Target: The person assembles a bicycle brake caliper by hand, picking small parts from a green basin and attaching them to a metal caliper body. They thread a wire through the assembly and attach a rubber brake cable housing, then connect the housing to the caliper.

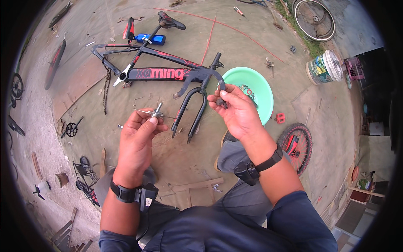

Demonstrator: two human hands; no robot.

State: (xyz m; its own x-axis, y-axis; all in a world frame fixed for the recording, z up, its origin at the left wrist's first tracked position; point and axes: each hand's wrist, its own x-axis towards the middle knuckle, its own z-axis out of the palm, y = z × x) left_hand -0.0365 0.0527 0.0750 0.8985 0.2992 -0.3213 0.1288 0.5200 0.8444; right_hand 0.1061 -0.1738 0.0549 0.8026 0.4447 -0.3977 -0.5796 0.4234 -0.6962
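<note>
Two bare hands: both raised over the greenish ground (241, 35), well apart from each other.
Left hand (142, 135): thumb and fingers pinch a silver metal part (157, 112) — upright stem, thin rods reaching out to both sides.
Right hand (240, 110): fingers curled around a small dark piece (221, 102), its kind too hidden to tell; the end of a dark curved strip (194, 76) meets the fingertips in view, contact unclear.
Bike frame (145, 74): lying on the ground beyond the hands, saddle (172, 21) toward the ground's far edge, fork (200, 110) pointing back between the hands.
Green basin (268, 98): just beside the right hand, small parts (250, 93) inside.
Ground's right side: a red pedal (280, 118) near the basin, a knobby wheel (299, 149) closer to the person, a white bucket (325, 67) farther off.
Ground's left edge: a crank with chainring (72, 129) — a hanging-looking chain (105, 94) stretched beyond it.
</note>
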